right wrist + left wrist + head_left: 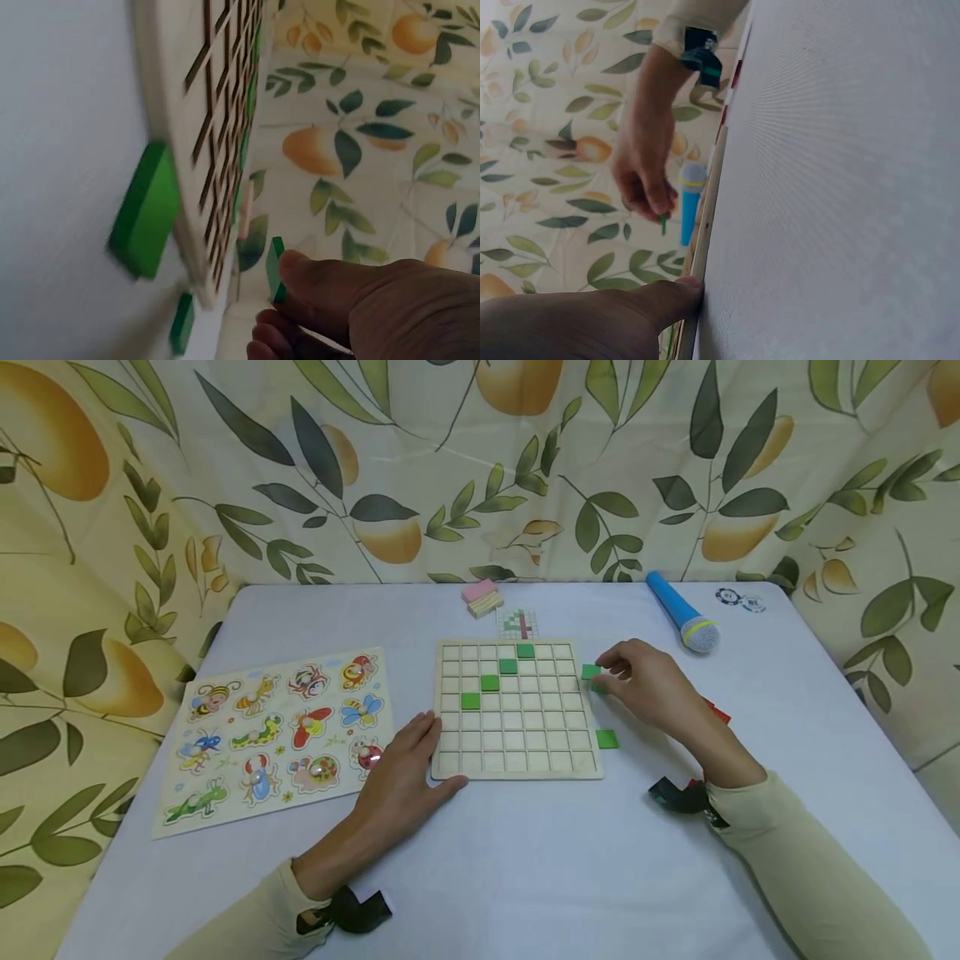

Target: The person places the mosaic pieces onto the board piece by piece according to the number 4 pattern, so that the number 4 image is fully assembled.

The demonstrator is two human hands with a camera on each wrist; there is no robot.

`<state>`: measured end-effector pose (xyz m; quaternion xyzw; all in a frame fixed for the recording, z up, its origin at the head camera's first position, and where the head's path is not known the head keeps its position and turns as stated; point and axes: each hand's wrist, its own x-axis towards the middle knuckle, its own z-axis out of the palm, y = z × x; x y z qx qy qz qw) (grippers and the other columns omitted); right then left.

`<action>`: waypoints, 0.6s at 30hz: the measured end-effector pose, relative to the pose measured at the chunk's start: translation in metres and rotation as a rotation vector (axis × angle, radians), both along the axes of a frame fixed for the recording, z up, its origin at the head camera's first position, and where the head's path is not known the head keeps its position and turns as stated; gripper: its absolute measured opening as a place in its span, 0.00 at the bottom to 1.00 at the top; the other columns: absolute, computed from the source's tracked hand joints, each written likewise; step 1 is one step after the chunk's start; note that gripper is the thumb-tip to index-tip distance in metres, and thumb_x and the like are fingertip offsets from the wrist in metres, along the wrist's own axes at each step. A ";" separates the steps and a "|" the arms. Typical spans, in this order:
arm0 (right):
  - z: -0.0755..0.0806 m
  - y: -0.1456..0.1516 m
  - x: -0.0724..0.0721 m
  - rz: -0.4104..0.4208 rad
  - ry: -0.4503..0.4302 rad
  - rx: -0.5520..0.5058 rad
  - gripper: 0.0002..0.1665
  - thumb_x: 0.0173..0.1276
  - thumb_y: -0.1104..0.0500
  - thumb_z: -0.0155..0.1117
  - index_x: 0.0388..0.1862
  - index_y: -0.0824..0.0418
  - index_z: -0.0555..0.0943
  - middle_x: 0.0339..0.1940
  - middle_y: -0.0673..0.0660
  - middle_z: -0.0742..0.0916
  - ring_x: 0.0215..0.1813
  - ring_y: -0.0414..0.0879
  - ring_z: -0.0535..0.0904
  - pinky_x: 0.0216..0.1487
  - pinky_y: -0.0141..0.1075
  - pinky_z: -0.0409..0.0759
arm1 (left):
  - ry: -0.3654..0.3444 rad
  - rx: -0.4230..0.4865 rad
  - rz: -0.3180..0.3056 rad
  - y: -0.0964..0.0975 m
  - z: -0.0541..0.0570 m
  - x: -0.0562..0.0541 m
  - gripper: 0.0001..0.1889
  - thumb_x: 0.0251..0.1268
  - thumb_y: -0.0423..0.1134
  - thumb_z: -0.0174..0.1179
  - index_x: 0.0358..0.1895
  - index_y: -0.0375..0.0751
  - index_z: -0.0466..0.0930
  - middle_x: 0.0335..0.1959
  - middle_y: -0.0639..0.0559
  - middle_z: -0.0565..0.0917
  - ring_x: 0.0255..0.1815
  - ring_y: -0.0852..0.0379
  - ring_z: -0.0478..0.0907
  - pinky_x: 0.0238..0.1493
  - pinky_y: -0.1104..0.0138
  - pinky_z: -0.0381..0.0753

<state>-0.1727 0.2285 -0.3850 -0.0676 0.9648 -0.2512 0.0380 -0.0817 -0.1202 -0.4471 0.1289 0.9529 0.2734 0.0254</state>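
A wooden grid board (pixel 517 768) lies flat on the table, with several green square tiles (pixel 490 682) set in its cells in a diagonal line. At its lower left corner my left hand (pixel 399 768) rests with extended fingers along the side, the thumb on the front edge. Just off the board's right side, my right hand (pixel 648 685) pinches a green tile (pixel 276 270) between thumb and finger, raised above the table. Another green tile (pixel 607 739) lies beside the board's right edge, and one more (pixel 181 324) lies farther along that edge.
An insect picture puzzle (pixel 273 735) lies at the left, close to my left hand. Behind the grid board are a small pattern card (pixel 517 623) and pink and cream pieces (pixel 482 597). A blue toy microphone (pixel 682 614) lies at the back right. Red pieces (pixel 717 711) show partly behind my right forearm.
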 end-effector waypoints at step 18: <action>0.012 -0.131 0.016 0.408 -0.020 0.151 0.14 0.72 0.56 0.75 0.48 0.65 0.87 0.45 0.57 0.88 0.49 0.50 0.83 0.54 0.43 0.86 | 0.010 -0.021 -0.009 -0.002 -0.001 -0.001 0.50 0.64 0.57 0.75 0.82 0.37 0.64 0.85 0.43 0.65 0.88 0.44 0.61 0.84 0.48 0.68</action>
